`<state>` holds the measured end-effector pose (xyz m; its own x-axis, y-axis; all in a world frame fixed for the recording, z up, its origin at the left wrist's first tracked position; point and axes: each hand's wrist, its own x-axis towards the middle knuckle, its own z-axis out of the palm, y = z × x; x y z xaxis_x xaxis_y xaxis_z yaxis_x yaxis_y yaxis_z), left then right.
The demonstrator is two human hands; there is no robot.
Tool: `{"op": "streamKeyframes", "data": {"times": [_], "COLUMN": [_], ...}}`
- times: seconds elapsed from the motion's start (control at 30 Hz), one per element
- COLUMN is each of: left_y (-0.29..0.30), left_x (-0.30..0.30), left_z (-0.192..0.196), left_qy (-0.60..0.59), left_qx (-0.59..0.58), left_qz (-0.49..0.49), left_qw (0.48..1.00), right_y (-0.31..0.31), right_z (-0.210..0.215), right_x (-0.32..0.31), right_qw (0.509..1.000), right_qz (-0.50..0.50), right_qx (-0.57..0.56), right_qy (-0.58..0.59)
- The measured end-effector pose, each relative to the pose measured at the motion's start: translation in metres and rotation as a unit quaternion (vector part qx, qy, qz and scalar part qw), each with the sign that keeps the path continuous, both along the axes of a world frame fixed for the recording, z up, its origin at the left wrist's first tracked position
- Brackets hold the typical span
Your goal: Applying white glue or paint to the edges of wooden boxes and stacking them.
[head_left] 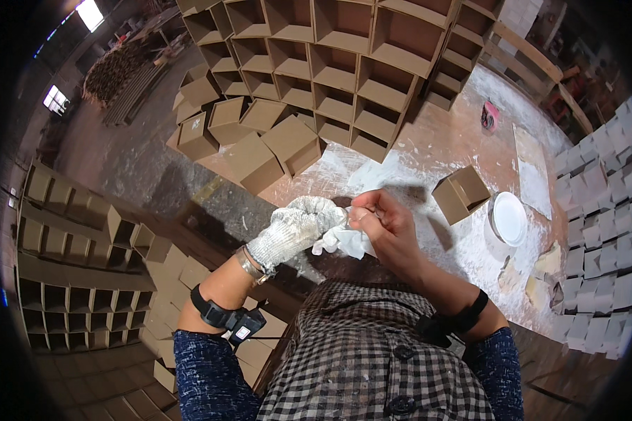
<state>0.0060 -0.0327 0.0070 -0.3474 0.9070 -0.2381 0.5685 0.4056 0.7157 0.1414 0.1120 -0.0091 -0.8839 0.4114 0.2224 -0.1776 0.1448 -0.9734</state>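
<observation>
In front of my checked apron, both hands meet over a crumpled white piece (353,243), soft and thin, perhaps a glove or a cloth. My left hand (303,223) wears a white knitted glove smeared with powder, its fingers curled and closed at the upper edge of this piece. My right hand (390,228) is bare. Its thumb and forefinger pinch together close to the left fingertips, and the piece hangs below them. What exactly lies between the fingertips is partly hidden.
A white-smeared table (463,242) carries an open brown box (461,195) and a round white tub (509,219). Brown boxes (291,146) lie at its left end, below stacked open boxes (340,63). White boxes (600,231) are piled at right, more brown ones (84,256) at left.
</observation>
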Motion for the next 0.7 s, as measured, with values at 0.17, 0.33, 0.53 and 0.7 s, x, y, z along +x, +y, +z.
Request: {"op": "streamKeyframes", "data": {"times": [0.17,0.33,0.53,0.7], "left_y": [-0.001,0.018,0.022,0.012], "left_x": [-0.012,0.011,0.046,0.054], "left_z": [-0.038,-0.032,-0.047,-0.039], "left_qy": [0.379,0.107,0.175,-0.051], "left_qx": [0.222,0.08,0.141,0.22], "left_qz": [-0.113,0.016,0.015,0.048], "left_qw": [0.891,0.991,0.974,0.973], "right_y": [0.003,0.015,0.06,0.031], "right_z": [-0.015,-0.027,-0.017,0.013], "right_x": [0.002,0.003,-0.013,0.004], "right_qw": [0.973,0.862,0.957,0.965], "right_qz": [0.073,0.082,0.065,0.002], "right_qx": [0.171,0.479,0.052,-0.199], "right_qy": [-0.134,-0.143,-0.279,-0.172]}}
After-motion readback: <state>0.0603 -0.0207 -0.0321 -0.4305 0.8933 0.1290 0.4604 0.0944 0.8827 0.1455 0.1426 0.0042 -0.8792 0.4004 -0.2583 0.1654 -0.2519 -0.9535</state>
